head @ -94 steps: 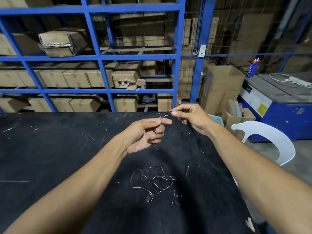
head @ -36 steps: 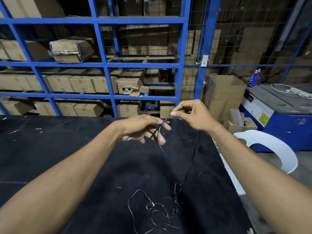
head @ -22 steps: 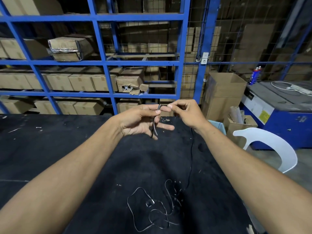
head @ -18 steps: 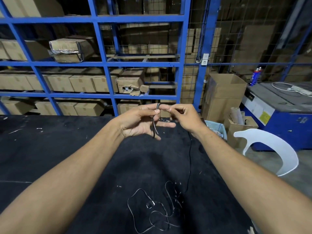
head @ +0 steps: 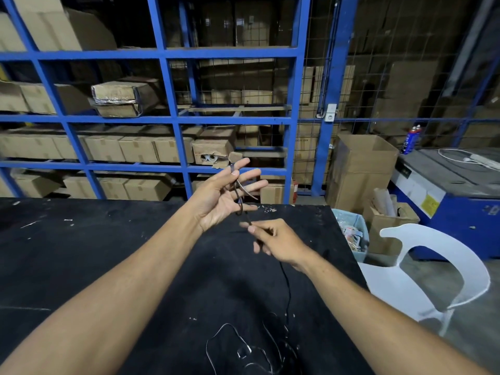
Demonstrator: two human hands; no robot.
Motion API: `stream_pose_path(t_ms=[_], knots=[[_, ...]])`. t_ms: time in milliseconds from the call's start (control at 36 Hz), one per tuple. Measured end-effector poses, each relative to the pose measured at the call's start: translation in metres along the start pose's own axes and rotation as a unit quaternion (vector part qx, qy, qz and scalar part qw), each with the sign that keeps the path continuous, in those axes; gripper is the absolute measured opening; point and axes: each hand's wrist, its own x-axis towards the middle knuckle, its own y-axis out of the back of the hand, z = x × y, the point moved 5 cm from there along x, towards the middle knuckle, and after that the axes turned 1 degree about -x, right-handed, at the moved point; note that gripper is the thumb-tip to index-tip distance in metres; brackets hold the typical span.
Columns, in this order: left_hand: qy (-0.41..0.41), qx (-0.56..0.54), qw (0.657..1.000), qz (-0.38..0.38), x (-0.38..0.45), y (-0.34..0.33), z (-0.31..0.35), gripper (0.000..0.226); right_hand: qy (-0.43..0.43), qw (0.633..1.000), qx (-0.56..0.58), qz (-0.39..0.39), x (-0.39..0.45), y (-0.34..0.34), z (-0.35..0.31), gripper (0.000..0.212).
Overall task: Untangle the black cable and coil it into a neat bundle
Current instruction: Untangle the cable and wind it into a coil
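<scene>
Black cable (head: 288, 289): one thin run, raised at its far end and slack at its near end. The far end was looped around the spread fingers of your left hand (head: 221, 197), with a short tail sticking out to the right between them. From there it dropped to your right hand (head: 273, 240), passed under that hand, and hung down to the tabletop (head: 81, 253). The remainder lay as a loose tangle (head: 251, 350) of open loops on the near part of the tabletop, between your forearms, still uncoiled.

Left hand: held up over the far edge of the tabletop, palm toward you, fingers fanned wide, the thumb pressing the cable against a finger.

Right hand: lower and nearer than the left, just right of it, back of the hand up. Its thumb and forefinger were pinched together on the cable; the other fingers were curled under.

Tabletop: black, scuffed, flecked with small pale scraps.

Beyond the far edge: a blue steel rack (head: 173, 120) holding rows of cardboard boxes (head: 138, 148), with wire mesh panels to its right.

Right of the tabletop: a white plastic chair (head: 438, 269), an open bin of scraps (head: 351, 231), a tall open carton (head: 362, 169), and a blue machine (head: 460, 196) with a white cord lying on top.
</scene>
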Motion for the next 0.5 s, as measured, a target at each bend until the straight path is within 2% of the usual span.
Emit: stream_pose_path(t_ms=[111, 194, 250, 306, 389, 500], knots=[[-0.006, 0.038, 0.999, 0.012, 0.003, 0.007, 0.002, 0.045, 0.007, 0.999, -0.033, -0.007, 0.000, -0.003, -0.009, 0.030], [-0.022, 0.123, 0.992, 0.029, 0.004, 0.015, 0.006, 0.041, 0.021, 0.996, -0.087, -0.023, -0.002, -0.002, -0.021, 0.023], [-0.027, 0.184, 0.982, 0.036, 0.001, 0.018, 0.007, 0.040, 0.035, 0.991, -0.123, -0.039, -0.003, -0.001, -0.031, 0.026], [-0.016, 0.216, 0.976, 0.033, -0.001, 0.019, 0.006, 0.039, 0.052, 0.985, -0.159, -0.047, -0.005, 0.004, -0.047, 0.029], [0.009, 0.241, 0.970, 0.022, -0.005, 0.020, -0.001, 0.037, 0.079, 0.976, -0.195, -0.064, -0.005, 0.009, -0.071, 0.020], [0.051, 0.277, 0.959, -0.021, -0.011, 0.012, -0.013, 0.031, 0.132, 0.963, -0.230, -0.033, 0.004, 0.032, -0.101, 0.009]])
